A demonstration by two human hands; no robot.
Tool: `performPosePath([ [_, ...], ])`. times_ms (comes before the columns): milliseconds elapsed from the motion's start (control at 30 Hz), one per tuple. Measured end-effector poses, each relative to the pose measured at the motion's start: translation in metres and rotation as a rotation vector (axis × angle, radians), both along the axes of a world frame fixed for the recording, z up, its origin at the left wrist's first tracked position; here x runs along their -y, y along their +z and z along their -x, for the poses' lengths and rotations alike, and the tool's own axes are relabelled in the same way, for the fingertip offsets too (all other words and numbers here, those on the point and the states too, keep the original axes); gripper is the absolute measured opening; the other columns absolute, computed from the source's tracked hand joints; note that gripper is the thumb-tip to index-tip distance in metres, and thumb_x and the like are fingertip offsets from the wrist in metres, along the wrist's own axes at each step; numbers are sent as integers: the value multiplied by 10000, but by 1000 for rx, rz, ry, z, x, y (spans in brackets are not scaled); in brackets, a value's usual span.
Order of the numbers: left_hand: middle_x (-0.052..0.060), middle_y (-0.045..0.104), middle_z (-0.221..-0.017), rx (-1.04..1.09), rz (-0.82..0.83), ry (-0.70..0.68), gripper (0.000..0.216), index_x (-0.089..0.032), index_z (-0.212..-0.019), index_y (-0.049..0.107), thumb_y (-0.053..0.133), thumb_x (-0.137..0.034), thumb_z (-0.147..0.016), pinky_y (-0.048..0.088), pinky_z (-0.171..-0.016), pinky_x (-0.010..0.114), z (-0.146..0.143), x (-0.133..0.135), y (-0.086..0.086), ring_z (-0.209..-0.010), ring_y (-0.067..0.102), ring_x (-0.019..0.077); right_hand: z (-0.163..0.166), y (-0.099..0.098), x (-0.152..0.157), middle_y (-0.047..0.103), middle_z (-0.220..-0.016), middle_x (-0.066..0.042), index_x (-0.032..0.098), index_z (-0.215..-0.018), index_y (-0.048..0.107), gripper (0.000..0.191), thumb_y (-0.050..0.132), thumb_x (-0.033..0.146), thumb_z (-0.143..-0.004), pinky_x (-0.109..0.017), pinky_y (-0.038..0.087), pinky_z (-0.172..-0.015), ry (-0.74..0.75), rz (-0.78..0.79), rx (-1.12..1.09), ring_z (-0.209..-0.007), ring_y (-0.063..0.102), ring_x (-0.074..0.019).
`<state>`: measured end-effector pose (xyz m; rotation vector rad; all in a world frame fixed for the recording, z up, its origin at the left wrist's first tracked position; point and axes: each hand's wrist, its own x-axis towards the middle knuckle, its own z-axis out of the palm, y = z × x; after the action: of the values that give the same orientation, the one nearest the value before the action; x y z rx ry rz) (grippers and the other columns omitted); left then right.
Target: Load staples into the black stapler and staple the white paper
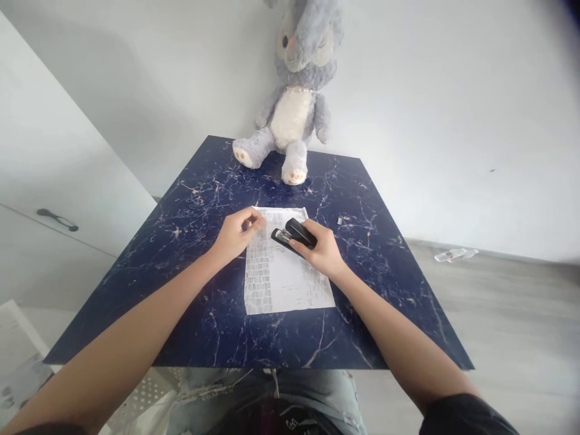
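Note:
A black stapler (295, 234) is gripped in my right hand (322, 246), its jaws parted and pointing left over the printed paper (290, 284). The paper lies on the dark blue marbled table, with grey print in columns on its left side. My left hand (238, 232) is over the paper's upper left edge, its thumb and forefinger brought together in a pinch. Whatever is between those fingertips, if anything, is too small to make out. A gap separates the left fingertips from the stapler's tip.
A large grey plush toy (292, 115) sits at the table's (217, 338) back edge against the wall. Right of the paper lies a small light-coloured piece (340, 221). A clear plastic item (455, 255) rests on the floor at right; a white cabinet (58, 169) stands at left.

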<state>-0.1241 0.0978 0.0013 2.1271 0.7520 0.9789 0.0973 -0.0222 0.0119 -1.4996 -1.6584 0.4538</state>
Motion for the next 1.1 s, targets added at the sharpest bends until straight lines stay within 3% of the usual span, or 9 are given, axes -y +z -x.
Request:
performPosePath([
  [67,12,653,-820,-72,-73,47,186,-191,-882,646,557,-307,-996,461,-740,301,0,-4,-6,-758,587,161,4,-5,-1,568,-777,2,216,-853,541,215,699,359,-884,-315,371,-645,-53,32,25,-687,505,-162],
  [267,68,666,-1108,-248,-222,-47,162,-206,-1054,681,535,-245,-995,466,-988,420,-1,-10,-22,-1063,591,238,30,-22,3,581,-904,-54,223,-899,462,155,576,316,-950,-339,410,-693,-83,97,144,-769,548,-202],
  [433,76,648,-1154,-309,-266,-96,192,-209,-1091,691,530,-209,-986,472,-1011,445,-5,-7,-24,-1077,585,246,38,-25,6,577,-946,-78,225,-910,438,123,559,217,-891,-341,415,-720,-50,75,228,-824,546,-221],
  [600,92,609,-1227,-357,-282,-115,217,-216,-1125,692,529,-191,-984,461,-1041,466,-7,-4,-23,-1139,564,265,33,-23,5,558,-866,-42,225,-880,441,120,561,227,-868,-318,375,-670,-44,101,201,-723,509,-185],
  [667,96,592,-1243,-370,-293,-59,217,-219,-1128,695,543,-197,-975,449,-1056,470,-6,-4,-25,-1152,548,275,32,-22,4,555,-846,-33,225,-873,446,123,569,233,-870,-316,366,-667,-42,108,187,-710,504,-179],
  [867,133,572,-1129,-434,-241,286,298,-203,-1200,676,656,-288,-916,425,-1040,531,2,-6,-31,-1120,521,347,29,-22,3,561,-827,-16,231,-858,444,174,613,269,-876,-311,370,-655,-29,133,141,-700,518,-176],
  [1100,101,563,-1013,-464,-169,227,304,-201,-1231,646,622,-259,-933,496,-918,461,-1,-1,-30,-944,589,290,30,-25,2,570,-813,-15,232,-865,441,186,616,285,-895,-310,363,-635,-22,146,125,-688,520,-178],
])
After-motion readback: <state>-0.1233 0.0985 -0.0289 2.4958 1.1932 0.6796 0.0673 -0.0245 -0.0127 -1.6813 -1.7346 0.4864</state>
